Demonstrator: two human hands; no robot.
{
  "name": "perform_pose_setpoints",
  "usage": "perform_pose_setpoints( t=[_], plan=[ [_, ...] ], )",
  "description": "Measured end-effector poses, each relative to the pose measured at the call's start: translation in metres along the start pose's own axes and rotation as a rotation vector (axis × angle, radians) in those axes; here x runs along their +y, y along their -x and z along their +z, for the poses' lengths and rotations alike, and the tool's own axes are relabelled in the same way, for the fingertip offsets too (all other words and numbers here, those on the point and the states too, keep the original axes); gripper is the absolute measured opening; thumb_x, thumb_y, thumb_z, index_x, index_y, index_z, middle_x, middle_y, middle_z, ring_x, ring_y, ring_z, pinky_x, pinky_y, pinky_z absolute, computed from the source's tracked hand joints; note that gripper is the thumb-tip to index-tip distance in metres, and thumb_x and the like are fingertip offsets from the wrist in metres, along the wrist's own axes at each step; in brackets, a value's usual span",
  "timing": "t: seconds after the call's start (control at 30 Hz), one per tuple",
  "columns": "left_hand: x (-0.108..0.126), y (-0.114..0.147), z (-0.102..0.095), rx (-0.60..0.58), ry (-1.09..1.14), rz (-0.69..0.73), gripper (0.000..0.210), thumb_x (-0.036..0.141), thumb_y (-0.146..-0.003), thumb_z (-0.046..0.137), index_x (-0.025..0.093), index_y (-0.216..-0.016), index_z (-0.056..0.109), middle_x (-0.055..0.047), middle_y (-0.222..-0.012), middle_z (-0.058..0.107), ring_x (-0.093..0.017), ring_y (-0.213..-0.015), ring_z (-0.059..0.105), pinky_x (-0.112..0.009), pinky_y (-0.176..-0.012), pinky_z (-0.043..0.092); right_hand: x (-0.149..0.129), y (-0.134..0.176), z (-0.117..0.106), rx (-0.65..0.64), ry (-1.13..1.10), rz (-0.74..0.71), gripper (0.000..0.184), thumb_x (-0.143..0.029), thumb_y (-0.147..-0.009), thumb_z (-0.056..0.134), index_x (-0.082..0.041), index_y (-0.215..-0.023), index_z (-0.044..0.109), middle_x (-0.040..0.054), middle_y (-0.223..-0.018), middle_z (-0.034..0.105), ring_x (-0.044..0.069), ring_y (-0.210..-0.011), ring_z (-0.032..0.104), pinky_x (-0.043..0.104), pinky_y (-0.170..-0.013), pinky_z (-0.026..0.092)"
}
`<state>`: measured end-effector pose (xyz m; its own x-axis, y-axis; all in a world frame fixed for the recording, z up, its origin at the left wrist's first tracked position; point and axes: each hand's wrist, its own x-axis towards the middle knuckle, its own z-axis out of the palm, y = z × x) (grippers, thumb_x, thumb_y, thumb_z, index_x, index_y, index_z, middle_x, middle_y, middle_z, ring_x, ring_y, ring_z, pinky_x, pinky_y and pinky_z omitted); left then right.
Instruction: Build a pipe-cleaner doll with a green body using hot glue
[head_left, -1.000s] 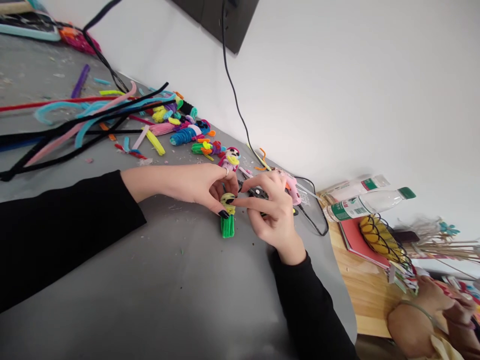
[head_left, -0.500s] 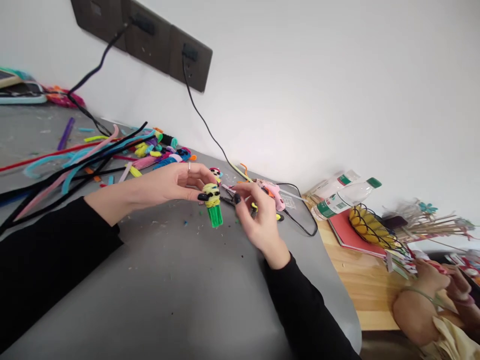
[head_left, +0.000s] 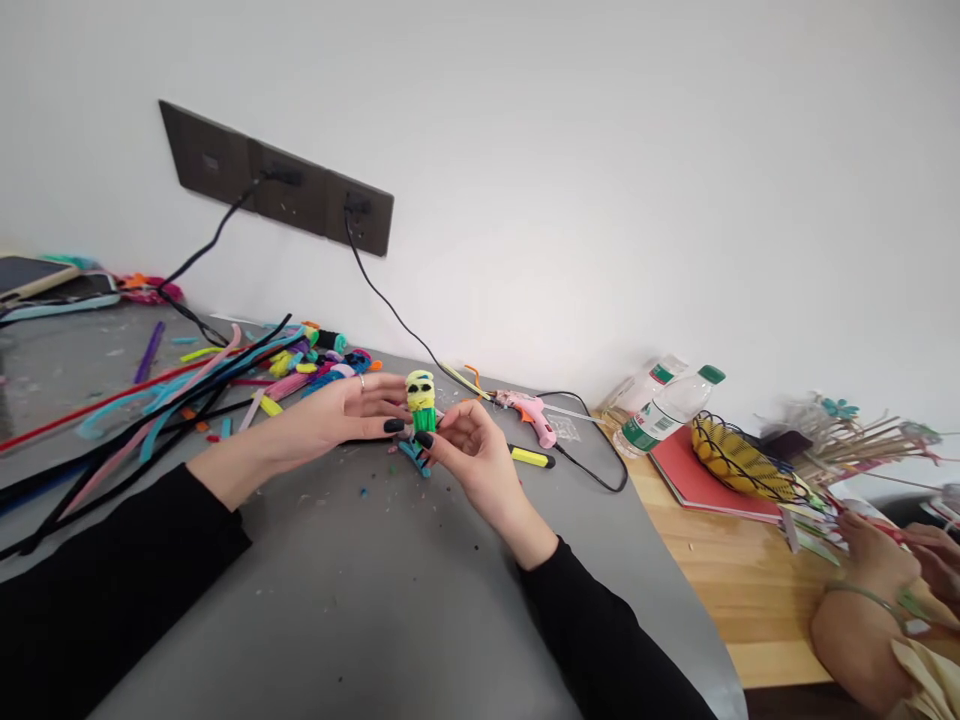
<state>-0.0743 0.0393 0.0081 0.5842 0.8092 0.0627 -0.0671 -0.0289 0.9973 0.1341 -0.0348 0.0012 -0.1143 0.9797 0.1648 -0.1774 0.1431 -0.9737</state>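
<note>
A small fuzzy pipe-cleaner figure (head_left: 421, 392) stands upright between my hands, with a yellow head, black eye patches and a green body. My right hand (head_left: 480, 455) pinches its lower part between thumb and fingers. Beside its left side, my left hand (head_left: 364, 408) has its fingers stretched out, thumb apart, with the fingertips close to the head; whether they touch cannot be made out. Below the green body shows a teal piece (head_left: 415, 458), partly covered by my right thumb; whether it is joined to the figure is unclear.
Loose pipe cleaners (head_left: 165, 400) and coloured scraps lie at left. A pink glue gun (head_left: 534, 415) with its cord and a yellow cutter (head_left: 532, 457) are to the right. Farther right are bottles (head_left: 667, 412), a red folder (head_left: 709, 480), a basket (head_left: 739, 458) and another person's hands (head_left: 874, 555).
The figure has gone from my left hand's pinch to my right hand and now stands more upright. My left fingers have spread. The view has tilted upward.
</note>
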Motion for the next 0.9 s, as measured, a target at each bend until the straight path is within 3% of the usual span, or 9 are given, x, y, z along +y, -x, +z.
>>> perform_pose_setpoints(
  t=[0.13, 0.3, 0.4, 0.5, 0.63, 0.8, 0.9],
  plan=[
    [-0.004, 0.0, 0.01, -0.024, -0.034, -0.02, 0.05, 0.056, -0.072, 0.09, 0.024, -0.109, 0.08, -0.011, -0.125, 0.079, -0.036, -0.122, 0.071, -0.049, -0.105, 0.059, 0.003, -0.001, 0.003, -0.002, -0.008, -0.013, 0.043, -0.045, -0.075, 0.089, -0.023, -0.087, 0.055, -0.0037, -0.084, 0.065, 0.011, -0.075, 0.068, 0.027, -0.076, 0.06],
    [-0.002, -0.001, 0.014, 0.101, 0.023, 0.017, 0.05, 0.059, -0.066, 0.093, 0.022, -0.096, 0.08, -0.01, -0.117, 0.08, -0.035, -0.117, 0.072, -0.048, -0.107, 0.057, 0.004, 0.002, 0.006, -0.008, 0.166, -0.044, 0.029, -0.034, -0.08, 0.079, -0.024, -0.097, 0.057, -0.0001, -0.099, 0.068, 0.014, -0.089, 0.07, 0.03, -0.082, 0.06],
    [-0.002, -0.004, 0.009, 0.224, 0.065, -0.003, 0.054, 0.063, -0.061, 0.093, 0.021, -0.091, 0.077, -0.011, -0.113, 0.08, -0.034, -0.112, 0.073, -0.045, -0.101, 0.061, 0.0, 0.003, 0.002, 0.049, 0.441, -0.199, 0.016, -0.023, -0.086, 0.063, -0.024, -0.103, 0.06, 0.0024, -0.102, 0.07, 0.015, -0.086, 0.069, 0.029, -0.078, 0.057],
    [-0.006, -0.008, -0.001, 0.375, 0.065, -0.034, 0.054, 0.061, -0.059, 0.094, 0.021, -0.09, 0.075, -0.011, -0.112, 0.079, -0.031, -0.106, 0.073, -0.038, -0.085, 0.065, -0.005, 0.004, -0.005, 0.108, 0.701, -0.408, 0.02, -0.013, -0.088, 0.051, -0.022, -0.101, 0.063, 0.0036, -0.097, 0.07, 0.016, -0.084, 0.066, 0.03, -0.077, 0.054],
    [-0.013, -0.011, -0.012, 0.504, 0.047, -0.021, 0.045, 0.054, -0.065, 0.089, 0.022, -0.091, 0.074, -0.01, -0.113, 0.078, -0.028, -0.101, 0.073, -0.037, -0.079, 0.065, -0.011, 0.006, -0.011, 0.044, 0.931, -0.599, 0.026, -0.006, -0.09, 0.044, -0.021, -0.096, 0.066, 0.0057, -0.094, 0.07, 0.019, -0.09, 0.062, 0.032, -0.082, 0.05],
    [-0.009, -0.01, -0.012, 0.47, -0.036, 0.006, 0.053, 0.044, -0.061, 0.091, 0.021, -0.107, 0.074, -0.012, -0.127, 0.077, -0.034, -0.119, 0.071, -0.043, -0.094, 0.063, -0.01, 0.009, -0.011, -0.136, 1.194, -0.589, 0.023, -0.009, -0.095, 0.051, -0.02, -0.104, 0.069, 0.0074, -0.095, 0.071, 0.023, -0.092, 0.056, 0.037, -0.085, 0.046],
    [-0.003, -0.006, -0.005, 0.365, -0.031, 0.003, 0.05, 0.046, -0.068, 0.089, 0.02, -0.107, 0.073, -0.013, -0.122, 0.079, -0.033, -0.117, 0.072, -0.044, -0.098, 0.062, -0.008, 0.01, -0.008, -0.208, 1.366, -0.523, 0.016, -0.013, -0.095, 0.057, -0.02, -0.103, 0.069, 0.0085, -0.094, 0.069, 0.026, -0.096, 0.054, 0.038, -0.086, 0.044]
  ],
)
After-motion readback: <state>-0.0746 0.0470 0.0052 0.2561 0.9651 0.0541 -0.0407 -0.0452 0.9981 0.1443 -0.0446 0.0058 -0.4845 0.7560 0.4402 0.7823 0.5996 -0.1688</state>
